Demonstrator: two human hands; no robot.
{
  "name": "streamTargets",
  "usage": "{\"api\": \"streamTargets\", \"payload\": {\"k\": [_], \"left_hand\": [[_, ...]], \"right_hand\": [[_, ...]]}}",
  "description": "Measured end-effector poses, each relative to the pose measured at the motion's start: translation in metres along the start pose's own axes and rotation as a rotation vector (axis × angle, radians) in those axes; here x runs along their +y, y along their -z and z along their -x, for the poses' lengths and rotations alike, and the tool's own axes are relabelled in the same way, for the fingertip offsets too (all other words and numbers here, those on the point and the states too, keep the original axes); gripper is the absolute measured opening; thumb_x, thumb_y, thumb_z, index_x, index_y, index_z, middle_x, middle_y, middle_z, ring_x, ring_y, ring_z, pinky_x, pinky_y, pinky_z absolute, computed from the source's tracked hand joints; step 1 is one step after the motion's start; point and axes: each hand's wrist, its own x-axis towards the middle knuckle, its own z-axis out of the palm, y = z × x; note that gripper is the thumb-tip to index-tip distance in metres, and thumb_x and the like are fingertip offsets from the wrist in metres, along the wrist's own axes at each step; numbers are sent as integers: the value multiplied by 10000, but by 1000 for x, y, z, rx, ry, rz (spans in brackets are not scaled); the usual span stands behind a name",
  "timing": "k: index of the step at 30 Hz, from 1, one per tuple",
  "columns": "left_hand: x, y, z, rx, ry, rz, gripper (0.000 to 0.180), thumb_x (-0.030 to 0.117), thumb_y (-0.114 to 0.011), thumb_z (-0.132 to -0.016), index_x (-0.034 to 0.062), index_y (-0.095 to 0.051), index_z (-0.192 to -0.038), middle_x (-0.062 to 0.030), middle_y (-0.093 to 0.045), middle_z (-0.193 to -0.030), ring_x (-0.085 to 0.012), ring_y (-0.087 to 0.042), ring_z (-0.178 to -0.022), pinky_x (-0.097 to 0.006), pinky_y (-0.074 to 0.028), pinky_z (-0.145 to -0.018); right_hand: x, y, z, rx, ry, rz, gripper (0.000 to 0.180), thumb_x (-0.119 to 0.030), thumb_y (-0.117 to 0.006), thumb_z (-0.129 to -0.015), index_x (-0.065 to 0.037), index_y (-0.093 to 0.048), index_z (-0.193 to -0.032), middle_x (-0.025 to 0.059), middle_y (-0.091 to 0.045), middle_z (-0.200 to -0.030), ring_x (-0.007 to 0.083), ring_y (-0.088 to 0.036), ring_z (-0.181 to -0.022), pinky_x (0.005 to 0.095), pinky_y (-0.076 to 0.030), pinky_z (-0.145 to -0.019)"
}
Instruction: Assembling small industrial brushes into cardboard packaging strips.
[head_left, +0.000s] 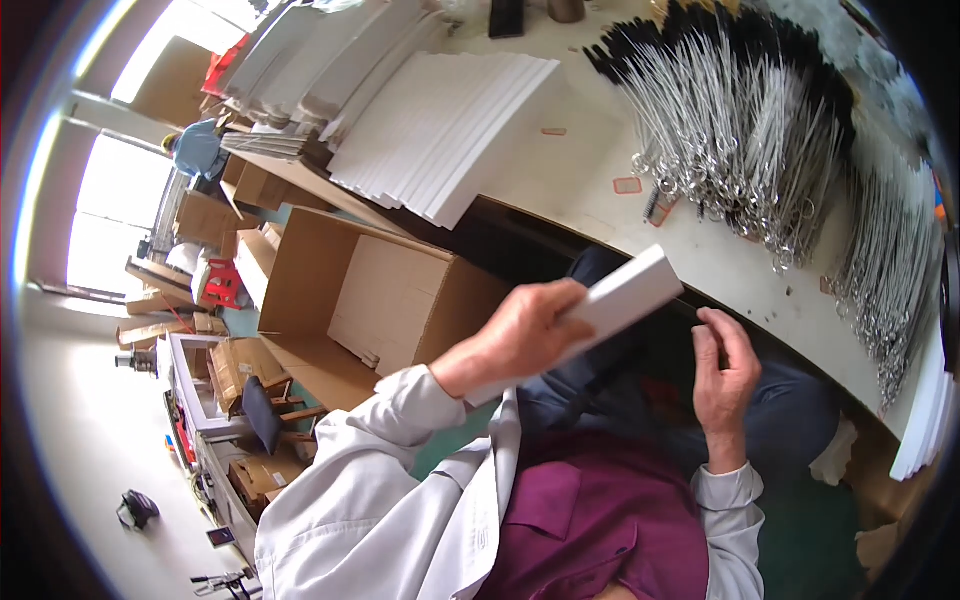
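Note:
My left hand [530, 335] is closed around a long, slim white box [632, 290], held tilted above my lap at the table's front edge. To the right of the box's end, my right hand [728, 370] is raised with its fingers extended, and nothing shows in it. A large pile of thin wire-handled brushes [740, 120] with black bristle ends and looped wire tips lies on the table [560, 175]. Several similar white boxes [440, 120] lie side by side at the table's left end.
An open cardboard carton [300, 290] stands left of my lap, with white boxes lining its inside. Another heap of wires [885, 260] lies at the far right, above white boxes [925, 420]. Cartons, a red stool [220, 285] and a person [198, 150] appear at the left.

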Motion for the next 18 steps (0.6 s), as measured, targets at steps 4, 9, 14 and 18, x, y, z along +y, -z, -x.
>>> {"api": "streamTargets", "payload": {"k": [4, 9, 14, 18], "left_hand": [[-5, 69, -12, 372, -159, -334, 266, 91, -746, -893, -2, -684, -1134, -176, -670, -877, -229, -645, -749, -353, -528, -715], [-6, 152, -40, 562, -36, -712, 293, 126, -713, -919, -3, -676, -1179, -268, -700, -929, -417, -714, -886, -434, -555, -764], [-74, 239, -91, 657, 44, -884, 289, 167, -672, -922, 73, -723, -1190, -221, -748, -1011, -379, -736, -954, -461, -580, -847], [-99, 294, -115, 679, 191, -1023, 280, 247, -702, -923, 138, -714, -1181, -211, -744, -1060, -383, -720, -1016, -489, -565, -881]], "right_hand": [[7, 12, -21, 124, 216, 224, 122, -60, -663, -978, 19, -717, -1054, 173, -732, -1044, 325, -716, -960, 396, -559, -889], [27, 14, -37, 109, 190, 252, 108, -43, -642, -978, 26, -704, -1034, 169, -725, -1035, 331, -708, -951, 398, -558, -874], [42, 6, -40, 155, 279, 292, 69, -20, -655, -960, 15, -689, -1008, 158, -715, -1002, 328, -697, -921, 403, -561, -846], [45, 4, -38, 162, 335, 341, 60, -7, -668, -945, 4, -683, -1002, 149, -713, -991, 322, -695, -911, 404, -562, -832]]}}
